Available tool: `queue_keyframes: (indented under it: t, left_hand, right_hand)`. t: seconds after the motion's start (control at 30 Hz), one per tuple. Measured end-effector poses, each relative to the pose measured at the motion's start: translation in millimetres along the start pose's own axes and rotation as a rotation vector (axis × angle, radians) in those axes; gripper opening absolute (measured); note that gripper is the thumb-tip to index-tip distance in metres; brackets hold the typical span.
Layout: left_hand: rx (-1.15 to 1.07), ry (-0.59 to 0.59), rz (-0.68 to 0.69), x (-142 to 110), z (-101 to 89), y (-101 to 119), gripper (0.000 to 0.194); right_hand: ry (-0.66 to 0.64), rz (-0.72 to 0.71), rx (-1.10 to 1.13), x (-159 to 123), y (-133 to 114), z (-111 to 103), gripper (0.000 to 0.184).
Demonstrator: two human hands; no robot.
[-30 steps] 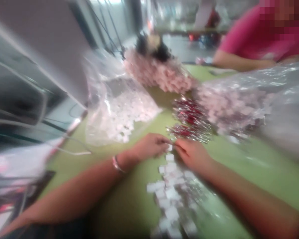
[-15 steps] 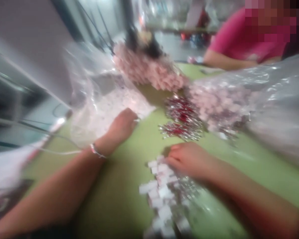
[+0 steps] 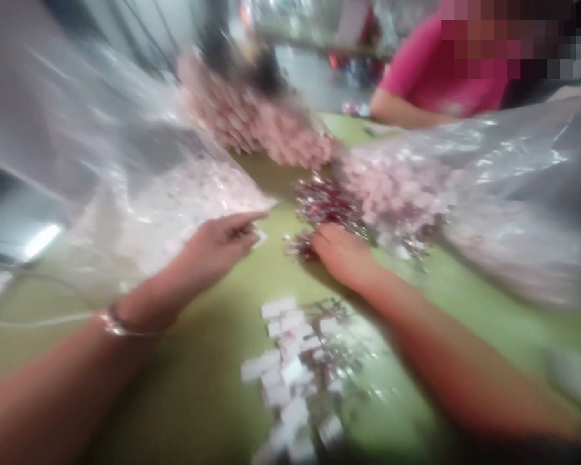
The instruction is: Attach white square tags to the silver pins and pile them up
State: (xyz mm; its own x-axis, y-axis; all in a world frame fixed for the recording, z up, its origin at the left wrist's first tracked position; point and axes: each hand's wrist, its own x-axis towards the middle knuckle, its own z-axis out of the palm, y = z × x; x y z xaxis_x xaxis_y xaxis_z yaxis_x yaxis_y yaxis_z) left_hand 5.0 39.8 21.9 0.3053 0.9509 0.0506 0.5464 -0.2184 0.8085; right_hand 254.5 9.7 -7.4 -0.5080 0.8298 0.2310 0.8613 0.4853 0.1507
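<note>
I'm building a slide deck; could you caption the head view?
Left hand holding a small white piece, right hand at a red-and-silver pile on a green table.

How things lie before you

Nearest you on the bench (image 3: 193, 381) lie tagged pieces (image 3: 293, 371); behind them, an ornament heap (image 3: 326, 201). A plastic bag (image 3: 101, 219) lies left of it, a second bag (image 3: 518, 219) right, stacked bundles (image 3: 261, 123) behind.
</note>
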Motion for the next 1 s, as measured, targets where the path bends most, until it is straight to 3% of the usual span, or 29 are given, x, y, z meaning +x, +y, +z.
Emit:
queue_keyframes:
  t: [0.1,0.23,0.4,0.57,0.73,0.87,1.0]
  left_hand:
    - [-0.288,-0.119,-0.159,-5,11.6,-3,0.032]
    - [-0.735,-0.177,-0.356,-9,24.1,-3,0.021]
    - [-0.955,-0.156,-0.438,-12,27.1,4,0.012]
    - [-0.975,-0.256,-0.391,-12,27.0,0,0.015]
    - [-0.939,-0.257,-0.41,-11,28.3,-6,0.015]
    - [-0.72,-0.245,-0.365,-11,29.4,-7,0.026]
    - [-0.459,-0.305,-0.243,-12,32.9,-6,0.027]
  right_hand:
    - [0.071,0.054,0.09,-1,0,-5,0.023]
    - [0.131,0.17,0.279,-8,-9,-18,0.02]
    - [0.148,0.076,0.423,-16,-25,-26,0.022]
    - [0.162,0.061,0.34,-17,-27,-24,0.027]
    - [0.171,0.053,0.226,-17,-27,-26,0.029]
    - [0.136,0.024,0.197,-16,-31,-29,0.027]
    - [0.06,0.024,0.364,-14,-33,-27,0.025]
